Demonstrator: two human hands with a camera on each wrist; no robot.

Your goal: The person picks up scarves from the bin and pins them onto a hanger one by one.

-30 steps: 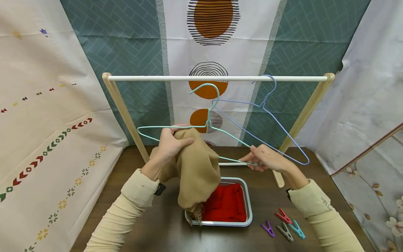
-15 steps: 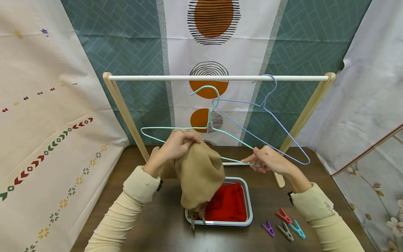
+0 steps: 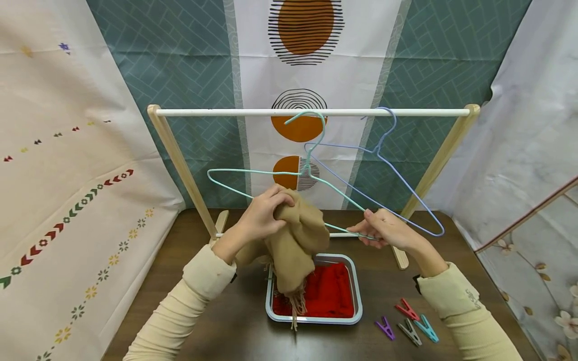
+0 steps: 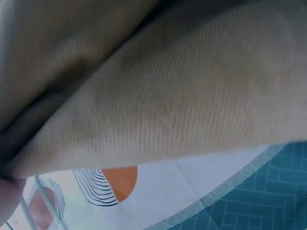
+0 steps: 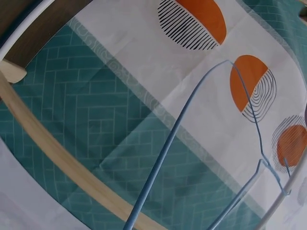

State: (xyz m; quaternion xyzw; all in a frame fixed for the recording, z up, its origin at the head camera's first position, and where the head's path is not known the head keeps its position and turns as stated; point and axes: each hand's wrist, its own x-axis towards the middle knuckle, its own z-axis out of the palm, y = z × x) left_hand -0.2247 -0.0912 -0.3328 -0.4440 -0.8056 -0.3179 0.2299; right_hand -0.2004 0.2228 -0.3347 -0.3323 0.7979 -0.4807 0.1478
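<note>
In the head view my left hand [image 3: 266,213] grips a tan fringed scarf [image 3: 295,245] bunched below the shoulder of a mint-green wire hanger [image 3: 253,171]. My right hand [image 3: 381,228] holds that hanger by its right end. Its hook stands in front of the rack's rod; whether they touch I cannot tell. The scarf hides part of the hanger's lower bar, so how it passes around the bar is unclear. Its fringe hangs over a grey-rimmed tray [image 3: 358,301]. Scarf fabric [image 4: 168,105] fills most of the left wrist view.
A blue hanger [image 3: 378,153] hangs on the white rod [image 3: 217,112] of a wooden rack, close behind my right hand. Red cloth [image 3: 334,291] lies in the tray. Several clothespins [image 3: 408,331] lie on the table at the right. Patterned fabric walls surround the table.
My left hand has moved right with the scarf, drawing its bunched part up and rightward. The mint-green hanger has shifted right, and its hook is higher. My right hand has barely moved.
</note>
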